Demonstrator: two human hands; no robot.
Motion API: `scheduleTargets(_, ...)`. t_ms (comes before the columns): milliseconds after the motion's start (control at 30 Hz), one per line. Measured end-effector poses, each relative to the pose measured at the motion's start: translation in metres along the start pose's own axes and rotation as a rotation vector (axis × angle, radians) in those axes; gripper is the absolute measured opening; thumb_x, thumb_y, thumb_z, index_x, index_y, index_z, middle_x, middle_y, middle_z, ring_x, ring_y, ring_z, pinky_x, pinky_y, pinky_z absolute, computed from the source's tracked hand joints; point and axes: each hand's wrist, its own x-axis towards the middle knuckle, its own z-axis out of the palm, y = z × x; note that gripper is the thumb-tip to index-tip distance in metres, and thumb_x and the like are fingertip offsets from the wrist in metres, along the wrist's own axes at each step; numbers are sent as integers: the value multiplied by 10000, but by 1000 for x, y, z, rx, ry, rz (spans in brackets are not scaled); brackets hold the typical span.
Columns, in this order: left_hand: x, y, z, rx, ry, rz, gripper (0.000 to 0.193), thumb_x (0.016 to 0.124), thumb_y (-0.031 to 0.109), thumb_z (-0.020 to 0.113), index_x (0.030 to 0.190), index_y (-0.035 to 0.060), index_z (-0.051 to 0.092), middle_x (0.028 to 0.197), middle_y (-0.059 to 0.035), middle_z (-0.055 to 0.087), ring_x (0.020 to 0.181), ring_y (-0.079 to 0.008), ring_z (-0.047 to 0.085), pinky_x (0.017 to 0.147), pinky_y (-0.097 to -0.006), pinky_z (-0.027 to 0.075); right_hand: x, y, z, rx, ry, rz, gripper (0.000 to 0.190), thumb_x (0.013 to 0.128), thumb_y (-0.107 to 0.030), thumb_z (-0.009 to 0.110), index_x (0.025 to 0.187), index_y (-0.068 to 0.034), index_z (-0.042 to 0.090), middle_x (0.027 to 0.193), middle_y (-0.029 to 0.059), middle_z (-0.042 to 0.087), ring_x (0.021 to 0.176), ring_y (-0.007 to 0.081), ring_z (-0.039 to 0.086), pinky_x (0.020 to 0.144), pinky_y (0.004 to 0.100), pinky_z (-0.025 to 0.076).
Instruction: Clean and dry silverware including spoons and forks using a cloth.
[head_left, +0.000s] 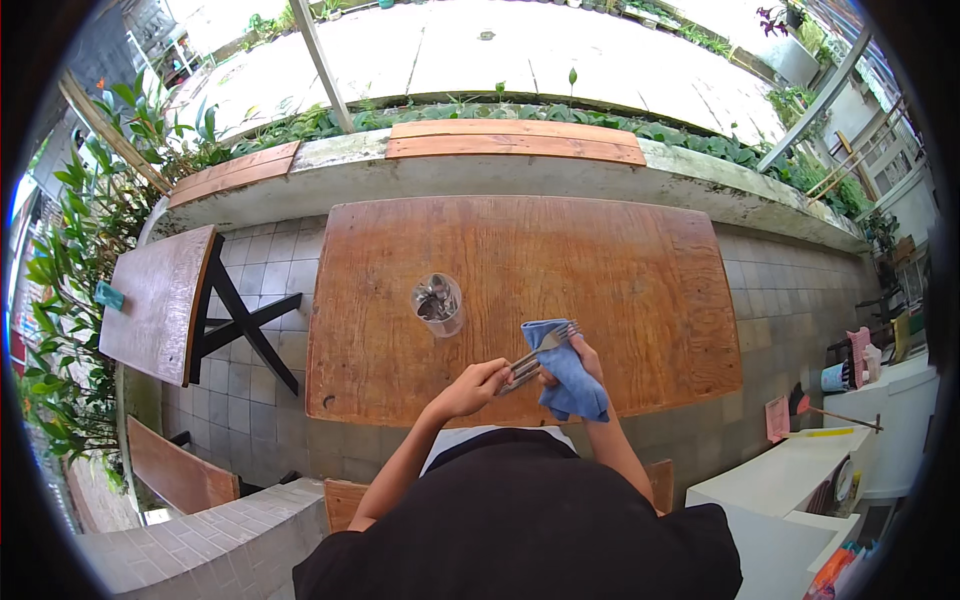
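My left hand grips the handle of a metal fork, with what looks like more cutlery lying alongside it, partly hidden. The fork's tines point up and to the right. A folded blue cloth is in my right hand, and its lower end hangs over the near edge of the wooden table. The fork's head rests against or just over the cloth, close to my right fingers. To the left of both hands, a clear container stands on the table with several pieces of metal cutlery inside.
A low wall topped with wooden planks runs behind the table. At the left stands a smaller table with black crossed legs and a teal object on it. White counters are at the lower right, near a pink dustpan.
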Motion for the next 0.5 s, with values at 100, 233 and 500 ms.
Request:
scheduleTargets(100, 1, 8, -6, 55, -29, -2, 206, 978, 185, 413, 909, 18, 511, 658, 0, 409, 610, -99, 376, 577, -253, 354, -1, -10, 6, 5, -2, -70, 500, 970, -436, 376, 946, 32, 549, 696, 135, 590, 521, 234, 546, 514, 338, 464)
scheduleTargets(233, -1, 17, -7, 113, -77, -29, 212, 981, 190, 388, 954, 20, 512, 658, -11, 413, 612, -114, 379, 600, -264, 368, -4, -26, 19, -126, 151, -136, 515, 964, -466, 381, 964, 21, 547, 687, 115, 579, 512, 208, 515, 535, 354, 441)
scheduleTargets(500, -10, 0, -30, -76, 182, 62, 192, 956, 71, 349, 1124, 36, 436, 803, -97, 608, 720, -198, 557, 692, -339, 436, -32, -54, 2, 333, -87, -419, 506, 955, -548, 338, 793, -79, 436, 655, 20, 380, 532, 113, 363, 582, 279, 325)
